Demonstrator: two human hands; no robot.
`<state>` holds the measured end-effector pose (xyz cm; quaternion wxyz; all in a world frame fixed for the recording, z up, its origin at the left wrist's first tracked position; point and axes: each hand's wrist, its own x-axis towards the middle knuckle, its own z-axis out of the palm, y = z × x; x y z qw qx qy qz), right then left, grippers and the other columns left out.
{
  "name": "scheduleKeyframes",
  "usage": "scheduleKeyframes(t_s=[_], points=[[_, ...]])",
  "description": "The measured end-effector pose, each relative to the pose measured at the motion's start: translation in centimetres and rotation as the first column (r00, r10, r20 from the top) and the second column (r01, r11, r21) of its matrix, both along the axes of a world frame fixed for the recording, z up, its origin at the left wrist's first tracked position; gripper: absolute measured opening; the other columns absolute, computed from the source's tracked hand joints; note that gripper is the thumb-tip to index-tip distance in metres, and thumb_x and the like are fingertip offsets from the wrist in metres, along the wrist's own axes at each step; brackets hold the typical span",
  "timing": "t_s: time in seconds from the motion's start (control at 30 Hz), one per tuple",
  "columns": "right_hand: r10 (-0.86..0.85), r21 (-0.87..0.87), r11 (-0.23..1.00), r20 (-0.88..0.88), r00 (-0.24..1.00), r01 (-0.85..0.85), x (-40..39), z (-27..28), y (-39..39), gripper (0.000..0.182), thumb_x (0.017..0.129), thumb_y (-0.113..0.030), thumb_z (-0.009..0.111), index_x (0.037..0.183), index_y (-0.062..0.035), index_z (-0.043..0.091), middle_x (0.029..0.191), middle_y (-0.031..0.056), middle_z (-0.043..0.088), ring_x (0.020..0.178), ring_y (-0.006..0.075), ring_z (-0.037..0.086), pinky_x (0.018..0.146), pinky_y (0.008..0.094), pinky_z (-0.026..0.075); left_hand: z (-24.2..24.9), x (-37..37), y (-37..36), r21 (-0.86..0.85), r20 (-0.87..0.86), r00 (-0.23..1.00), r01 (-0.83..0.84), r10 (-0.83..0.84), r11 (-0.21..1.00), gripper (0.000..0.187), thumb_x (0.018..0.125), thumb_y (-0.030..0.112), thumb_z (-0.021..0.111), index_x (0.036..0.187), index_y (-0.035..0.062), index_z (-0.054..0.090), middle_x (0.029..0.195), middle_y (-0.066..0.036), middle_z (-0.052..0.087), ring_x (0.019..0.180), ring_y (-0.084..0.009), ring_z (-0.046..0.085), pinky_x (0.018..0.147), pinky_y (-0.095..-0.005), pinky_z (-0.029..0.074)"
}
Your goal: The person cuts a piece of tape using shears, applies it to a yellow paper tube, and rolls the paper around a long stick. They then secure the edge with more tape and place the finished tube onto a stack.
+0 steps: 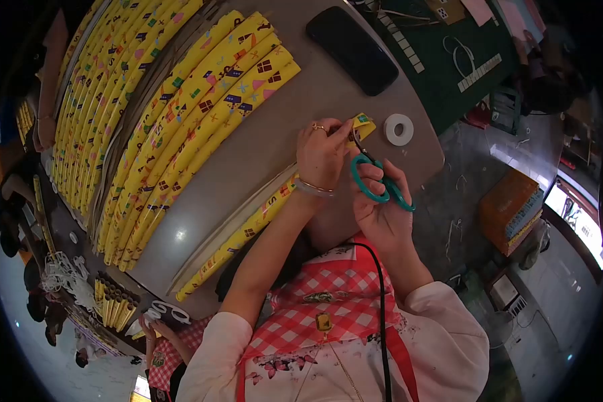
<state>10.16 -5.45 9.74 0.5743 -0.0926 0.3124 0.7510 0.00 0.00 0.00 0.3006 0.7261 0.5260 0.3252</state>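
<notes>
My left hand [323, 153] is closed round the end of a yellow printed roll [248, 231], whose tip shows past the fingers. The rest of that roll runs down-left under my left forearm, beside a pale strip. In my right hand [386, 201] are teal-handled scissors [368, 177], with fingers through the loops and the blades at the roll's end. A white tape ring [398, 130] lies just right of the roll's end. Further up the table is a black phone [352, 50].
Many yellow printed rolls [201, 100] lie side by side on the grey table [248, 144]. A co-worker's hands [155, 328] are at the lower left, near white scissors [169, 311]. A green table [442, 67] adjoins at the upper right; an orange box [506, 204] stands right.
</notes>
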Motion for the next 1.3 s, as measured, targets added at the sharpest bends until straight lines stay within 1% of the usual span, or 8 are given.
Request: scheduleKeyframes(t_s=[0.07, 0.4, 0.47, 0.67, 0.8, 0.87, 1.17, 1.3], points=[[0.01, 0.001, 1.0, 0.038, 0.999, -0.01, -0.1, 0.0, -0.1, 0.034, 0.094, -0.022, 0.043, 0.119, 0.001, 0.04, 0.082, 0.0026, 0.048, 0.073, 0.0124, 0.053, 0.067, 0.0217, 0.047, -0.3, 0.1, -0.2, 0.022, 0.019, 1.0, -0.025, 0.024, 0.999, 0.032, 0.069, 0.007, 0.066, 0.101, 0.0121, 0.067, 0.09, -0.003, 0.06, 0.084, -0.0233, 0.056, 0.075, -0.0358, 0.042], [-0.002, -0.071, 0.997, 0.085, 0.996, 0.008, -1.1, 0.7, 0.3, 0.032, 0.095, -0.023, 0.044, 0.117, 0.0008, 0.042, 0.079, 0.0012, 0.047, 0.067, 0.0112, 0.049, 0.063, 0.0219, 0.045, 0.5, 0.2, -0.1, 0.023, 0.008, 1.0, -0.003, 0.003, 1.0, 0.037, 0.064, 0.007, 0.065, 0.1, 0.0089, 0.067, 0.09, -0.004, 0.061, 0.085, -0.0233, 0.056, 0.075, -0.0358, 0.043], [-0.042, -0.133, 0.99, 0.082, 0.996, 0.053, -1.5, 0.9, 0.5, 0.032, 0.094, -0.017, 0.043, 0.119, 0.0041, 0.04, 0.077, 0.002, 0.044, 0.063, 0.0121, 0.047, 0.059, 0.0232, 0.044, 0.1, 0.2, -0.1, 0.024, 0.029, 1.0, -0.004, 0.003, 1.0, 0.036, 0.065, 0.007, 0.063, 0.101, 0.0085, 0.066, 0.091, -0.004, 0.06, 0.085, -0.0237, 0.057, 0.076, -0.0357, 0.043], [0.032, -0.099, 0.995, 0.248, 0.968, -0.008, -2.4, 0.4, 0.6, 0.032, 0.095, -0.018, 0.044, 0.119, 0.003, 0.041, 0.076, 0.0011, 0.044, 0.063, 0.0107, 0.046, 0.059, 0.0218, 0.043, -0.6, -0.1, 0.0, -0.003, 0.02, 0.999, 0.043, -0.042, 0.999, 0.037, 0.066, 0.012, 0.061, 0.103, 0.0083, 0.066, 0.092, -0.005, 0.06, 0.085, -0.0246, 0.057, 0.077, -0.0365, 0.043], [0.04, -0.091, 0.996, 0.282, 0.959, -0.015, -2.5, 0.4, 0.6, 0.031, 0.095, -0.019, 0.044, 0.117, 0.002, 0.043, 0.076, 0.0007, 0.044, 0.063, 0.0101, 0.046, 0.059, 0.0211, 0.043, -0.3, -0.3, 0.1, -0.016, -0.005, 0.998, 0.066, -0.066, 0.998, 0.038, 0.066, 0.014, 0.061, 0.103, 0.0078, 0.065, 0.093, -0.005, 0.06, 0.085, -0.0249, 0.057, 0.076, -0.0369, 0.043], [0.076, -0.115, 0.993, 0.331, 0.941, -0.04, -2.6, 0.3, 0.5, 0.031, 0.095, -0.022, 0.045, 0.115, 0.0013, 0.044, 0.075, 0.0005, 0.044, 0.064, 0.0104, 0.047, 0.059, 0.0213, 0.043, -0.4, -0.3, 0.2, -0.003, 0.035, 0.997, 0.065, -0.065, 0.998, 0.034, 0.068, 0.014, 0.061, 0.101, 0.0068, 0.066, 0.092, -0.005, 0.06, 0.084, -0.025, 0.057, 0.076, -0.037, 0.044], [0.151, -0.144, 0.984, 0.37, 0.917, -0.104, -2.3, 0.8, 0.3, 0.034, 0.095, -0.03, 0.046, 0.113, -0.0016, 0.044, 0.077, 0.0014, 0.047, 0.067, 0.0122, 0.048, 0.062, 0.0218, 0.043, -0.7, 0.3, 0.5, -0.035, 0.051, 0.998, -0.037, 0.039, 0.999, 0.021, 0.074, 0.01, 0.063, 0.094, 0.0084, 0.067, 0.087, -0.006, 0.061, 0.079, -0.0253, 0.057, 0.072, -0.0366, 0.045], [0.124, -0.121, 0.989, 0.352, 0.928, -0.086, -2.1, 1.0, 0.2, 0.033, 0.095, -0.031, 0.044, 0.111, -0.002, 0.044, 0.078, 0.002, 0.047, 0.068, 0.0131, 0.048, 0.064, 0.0229, 0.043, -0.4, 0.5, 0.5, -0.056, 0.043, 0.997, -0.06, 0.062, 0.997, 0.018, 0.075, 0.01, 0.062, 0.093, 0.0084, 0.067, 0.086, -0.005, 0.061, 0.077, -0.0253, 0.057, 0.071, -0.0368, 0.045]])
